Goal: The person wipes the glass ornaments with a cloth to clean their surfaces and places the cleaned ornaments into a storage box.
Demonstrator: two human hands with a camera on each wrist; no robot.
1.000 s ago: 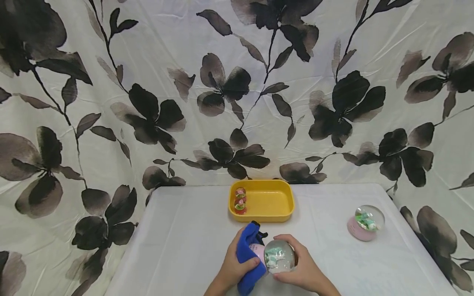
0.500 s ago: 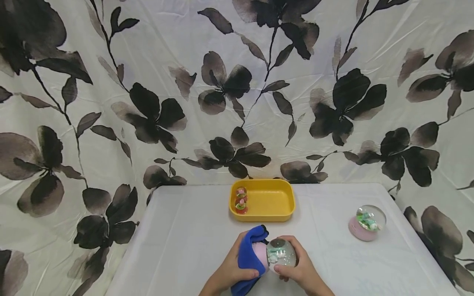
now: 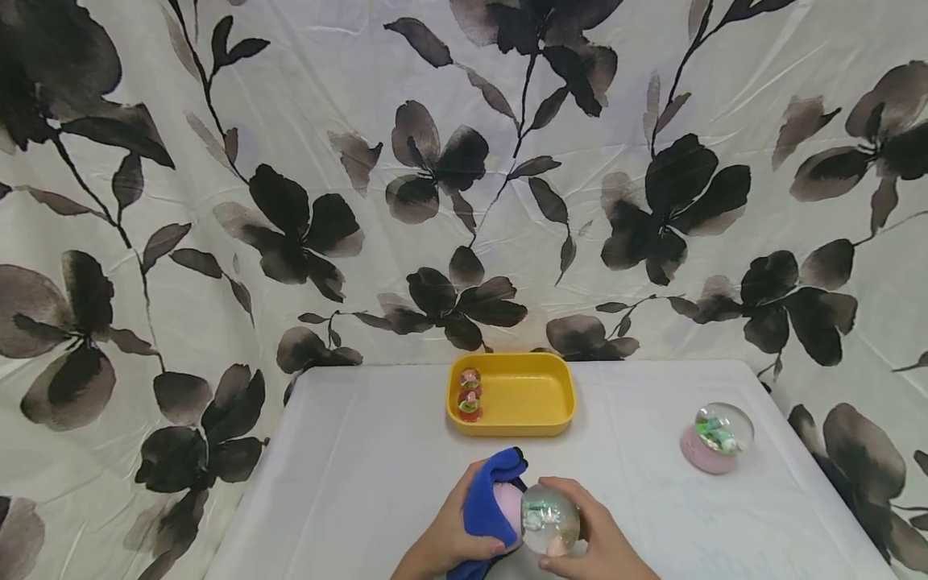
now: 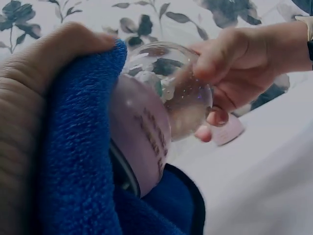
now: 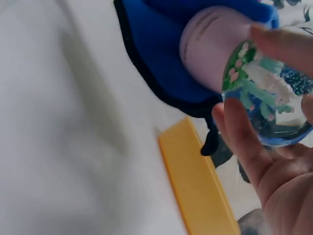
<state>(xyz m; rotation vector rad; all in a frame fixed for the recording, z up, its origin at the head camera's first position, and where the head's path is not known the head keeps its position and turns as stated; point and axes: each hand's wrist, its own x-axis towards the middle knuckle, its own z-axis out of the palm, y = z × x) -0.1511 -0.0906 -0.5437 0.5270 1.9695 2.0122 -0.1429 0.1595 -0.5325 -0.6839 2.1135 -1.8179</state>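
A snow globe (image 3: 551,515) with a pink base lies sideways between the two hands, above the near part of the table. The left hand (image 3: 453,532) grips its pink base (image 4: 142,132) through a blue cloth (image 4: 78,142) with dark edging. Fingers and thumb of the right hand (image 3: 598,536) hold the clear glass ball from the other side. Inside the ball, the right wrist view shows a white and teal figure (image 5: 271,85) with pink and green bits. Lettering runs across the base in the left wrist view.
A yellow tray (image 3: 536,428) stands at the back middle, with small red and green ornaments (image 3: 470,396) along its left side. Another snow globe with a pink base (image 3: 709,451) sits at the right on the white table (image 3: 348,467). Behind hangs a floral curtain (image 3: 464,161).
The right hand's fingers have shifted round the glass ball, and the ball has turned a little. The left hand keeps the cloth around the base. Tray and second snow globe stay put.
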